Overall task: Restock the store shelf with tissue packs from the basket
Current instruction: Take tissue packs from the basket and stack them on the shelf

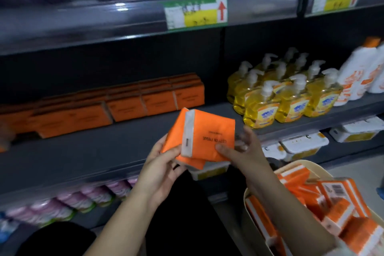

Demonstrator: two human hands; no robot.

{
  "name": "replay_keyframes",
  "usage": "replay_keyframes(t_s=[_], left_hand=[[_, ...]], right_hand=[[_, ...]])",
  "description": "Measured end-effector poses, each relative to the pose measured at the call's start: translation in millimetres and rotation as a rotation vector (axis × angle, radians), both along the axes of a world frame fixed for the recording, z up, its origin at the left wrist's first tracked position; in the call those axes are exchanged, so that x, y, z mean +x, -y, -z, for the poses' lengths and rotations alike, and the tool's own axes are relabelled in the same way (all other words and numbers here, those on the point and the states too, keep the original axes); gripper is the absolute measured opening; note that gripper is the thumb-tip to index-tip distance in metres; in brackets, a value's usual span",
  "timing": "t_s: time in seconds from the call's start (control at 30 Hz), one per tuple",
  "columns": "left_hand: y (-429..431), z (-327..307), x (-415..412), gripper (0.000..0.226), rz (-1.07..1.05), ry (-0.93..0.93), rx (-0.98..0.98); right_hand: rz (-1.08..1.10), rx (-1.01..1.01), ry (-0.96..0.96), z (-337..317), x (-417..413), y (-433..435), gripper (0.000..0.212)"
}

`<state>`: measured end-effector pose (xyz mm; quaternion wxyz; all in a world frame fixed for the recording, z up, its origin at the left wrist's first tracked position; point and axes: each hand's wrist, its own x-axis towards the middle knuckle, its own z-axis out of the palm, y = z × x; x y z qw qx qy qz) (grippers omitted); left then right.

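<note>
Centre frame: left hand (164, 170) and right hand (243, 151) both grip the held tissue packs (207, 133), orange, apparently two stacked. Fingers are curled round the lower edges, right thumb on the front face. The packs are above the shelf (104, 151) front edge. Shelved packs (124, 106) sit mid-left, soap bottles (291, 97) mid-right. Basket (307, 167) at lower right holds more basket packs (332, 203).

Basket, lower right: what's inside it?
The basket holds orange tissue packs piled loosely, some on edge. Its floor and any lower packs are hidden by the pile and the right forearm.
</note>
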<state>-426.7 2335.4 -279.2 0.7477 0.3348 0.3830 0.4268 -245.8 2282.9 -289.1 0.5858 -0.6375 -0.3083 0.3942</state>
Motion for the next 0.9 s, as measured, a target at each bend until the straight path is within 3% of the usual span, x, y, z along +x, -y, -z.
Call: replay_keyframes(t_s=[0.07,0.13,0.23,0.37,0.43,0.53,0.63,0.9], left_hand=[[-1.7,-5.9,-19.7,0.055,-0.022,0.015,0.023],[-3.2,-9.3,-38.4,0.055,-0.051,0.005,0.042],[-7.3,-9.3,-67.8,0.057,-0.108,-0.013,0.049],[-22.2,0.2,-111.9,0.043,-0.244,-0.108,0.052],[-31.6,5.7,-136.1,0.038,-0.364,-0.249,0.105],[-44.7,12.0,-173.3,0.035,-0.545,-0.568,0.305],[-55.6,14.7,-207.1,0.043,-0.665,-0.741,0.406],[-74.8,26.4,-293.0,0.049,-1.01,-0.745,0.28]], right_hand=[[-0.14,-0.078,-0.209,-0.1,-19.7,-5.9,0.093],[-0.253,-0.11,-0.341,2.8,-38.7,-11.3,0.064],[-0.33,-0.124,-0.377,3.3,-68.7,-20.6,0.037],[-0.324,-0.104,-0.38,1.7,-107.3,-39.7,0.027],[-0.328,-0.086,-0.351,-0.1,-122.9,-50.9,0.02],[-0.338,-0.075,-0.281,-0.4,-142.7,-73.3,0.021],[-0.337,-0.057,-0.184,-1.2,-160.3,-100.2,0.025],[-0.431,0.112,0.251,-24.2,-235.5,-178.8,0.055]])
